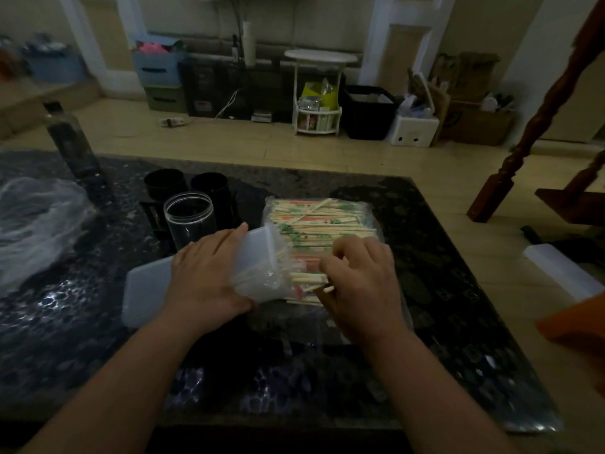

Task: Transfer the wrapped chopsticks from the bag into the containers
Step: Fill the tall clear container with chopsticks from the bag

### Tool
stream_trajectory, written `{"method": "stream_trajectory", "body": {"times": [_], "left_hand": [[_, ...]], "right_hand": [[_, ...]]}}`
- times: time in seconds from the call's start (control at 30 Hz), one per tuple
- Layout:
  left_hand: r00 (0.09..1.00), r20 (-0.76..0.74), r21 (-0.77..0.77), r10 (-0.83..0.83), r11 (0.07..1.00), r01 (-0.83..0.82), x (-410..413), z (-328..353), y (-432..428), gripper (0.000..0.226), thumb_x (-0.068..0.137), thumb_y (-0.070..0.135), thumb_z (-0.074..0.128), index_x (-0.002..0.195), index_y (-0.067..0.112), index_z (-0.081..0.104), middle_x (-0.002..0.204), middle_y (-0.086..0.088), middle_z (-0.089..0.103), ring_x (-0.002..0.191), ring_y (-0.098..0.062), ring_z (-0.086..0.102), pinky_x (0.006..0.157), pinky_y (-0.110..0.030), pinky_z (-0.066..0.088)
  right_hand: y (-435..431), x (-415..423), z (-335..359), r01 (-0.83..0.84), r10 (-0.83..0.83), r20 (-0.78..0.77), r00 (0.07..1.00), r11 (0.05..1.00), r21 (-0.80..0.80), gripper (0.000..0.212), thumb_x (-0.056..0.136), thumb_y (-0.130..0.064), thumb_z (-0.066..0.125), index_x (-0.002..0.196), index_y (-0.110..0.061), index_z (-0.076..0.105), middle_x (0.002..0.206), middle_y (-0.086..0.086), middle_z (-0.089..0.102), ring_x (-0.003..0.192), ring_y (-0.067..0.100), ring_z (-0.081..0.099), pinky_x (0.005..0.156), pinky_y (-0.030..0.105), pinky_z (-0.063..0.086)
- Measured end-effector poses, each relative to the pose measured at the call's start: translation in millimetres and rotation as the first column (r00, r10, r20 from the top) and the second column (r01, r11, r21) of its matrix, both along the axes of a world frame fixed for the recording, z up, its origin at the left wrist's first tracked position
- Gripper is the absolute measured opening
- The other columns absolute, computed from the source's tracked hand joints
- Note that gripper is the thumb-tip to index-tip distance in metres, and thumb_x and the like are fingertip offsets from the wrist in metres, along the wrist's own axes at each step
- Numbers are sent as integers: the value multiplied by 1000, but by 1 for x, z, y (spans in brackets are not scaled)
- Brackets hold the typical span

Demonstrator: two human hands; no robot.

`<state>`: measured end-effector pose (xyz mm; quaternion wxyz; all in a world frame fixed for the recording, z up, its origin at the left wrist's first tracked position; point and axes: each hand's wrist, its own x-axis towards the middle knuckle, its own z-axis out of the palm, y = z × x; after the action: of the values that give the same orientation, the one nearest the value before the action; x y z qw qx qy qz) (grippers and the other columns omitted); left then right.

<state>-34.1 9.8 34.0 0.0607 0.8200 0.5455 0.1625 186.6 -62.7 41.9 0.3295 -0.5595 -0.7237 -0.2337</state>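
A person's left hand [204, 276] wraps fingers and thumb round a translucent white rectangular plastic container [258, 253], held tipped on its side with the open mouth turned toward the right hand [363, 283]; that hand, fingers curled, grips a small bundle of wrapped chopsticks [309, 278], whose pale wooden ends poke out just at the container's mouth, between the two hands; more thin sticks in clear film show through the container's cloudy wall. Just beyond the right hand lies the clear plastic bag [320, 221], flat and crinkled, packed with more sticks in sleeves printed green and red, lying mostly crosswise. Beyond the left hand stands a round clear plastic jar [190, 217], open-topped, with two black cylindrical cups [165, 185] side by side behind it. Beneath the left wrist a flat white plastic lid [144, 290] rests on the dark, glossy, mottled tabletop [442, 290]; well to the left of that hand sits a heap of crumpled clear plastic film [36, 217].
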Motion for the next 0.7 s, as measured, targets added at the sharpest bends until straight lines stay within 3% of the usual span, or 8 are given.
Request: {"method": "stream_trajectory", "body": {"times": [0.13,0.23,0.3,0.37,0.43,0.5,0.6,0.7], "left_hand": [[1000,-9,0,-5,1000,5,0,0,2,123,54,53,84,154,31,16,152,2,33,137,-21,32,109,-39,22],[1000,-2,-3,-6,1000,6,0,0,1,123,50,55,80,154,30,18,152,1,35,137,-22,33,109,-41,23],[1000,24,-12,2,1000,-1,0,1,0,122,47,60,71,153,32,18,152,2,34,137,-22,32,110,-40,22],[999,37,-14,-1,1000,1,-1,2,0,124,48,61,75,153,32,17,152,3,33,137,-21,31,110,-40,21],[1000,28,-12,-2,1000,3,0,2,0,126,51,57,84,154,33,16,152,4,32,137,-20,30,110,-39,20],[1000,14,-7,5,1000,-5,1,2,0,128,50,54,86,154,33,14,152,5,31,137,-18,29,111,-38,20],[1000,12,-2,10,1000,-10,3,2,1,129,49,54,86,154,33,14,152,5,31,138,-18,29,111,-38,19],[1000,9,-9,13,1000,-13,3,2,0,130,49,54,87,154,33,14,153,5,31,139,-18,29,112,-39,19]], "right_hand": [[2,-1,-2,-55,80,-199,977,990,129,37,93,-36,50,78,-8,69,77,9,56,59,25,51,47,28,42],[3,-4,-3,-53,125,-430,894,983,176,48,101,-44,41,83,-11,70,84,8,60,72,13,55,59,20,46],[6,-6,0,6,132,-624,770,977,213,33,101,-41,43,84,-27,67,83,5,59,77,4,52,70,8,40],[9,-10,4,104,112,-795,596,971,215,23,99,-41,48,80,-35,60,76,-2,59,72,3,56,68,14,44],[9,-12,7,172,94,-900,426,968,182,27,96,-45,48,74,-32,57,69,-10,59,66,-1,59,63,14,45],[8,-10,7,176,95,-939,332,971,161,32,95,-47,48,71,-29,58,63,-12,59,63,-5,59,61,9,43],[7,-11,9,155,102,-961,258,977,145,37,95,-52,48,69,-28,60,58,-13,60,58,0,58,58,18,46],[9,-12,11,142,78,-991,109,985,94,37,100,-36,50,70,-18,61,52,-16,59,51,-1,57,51,13,43]]}}
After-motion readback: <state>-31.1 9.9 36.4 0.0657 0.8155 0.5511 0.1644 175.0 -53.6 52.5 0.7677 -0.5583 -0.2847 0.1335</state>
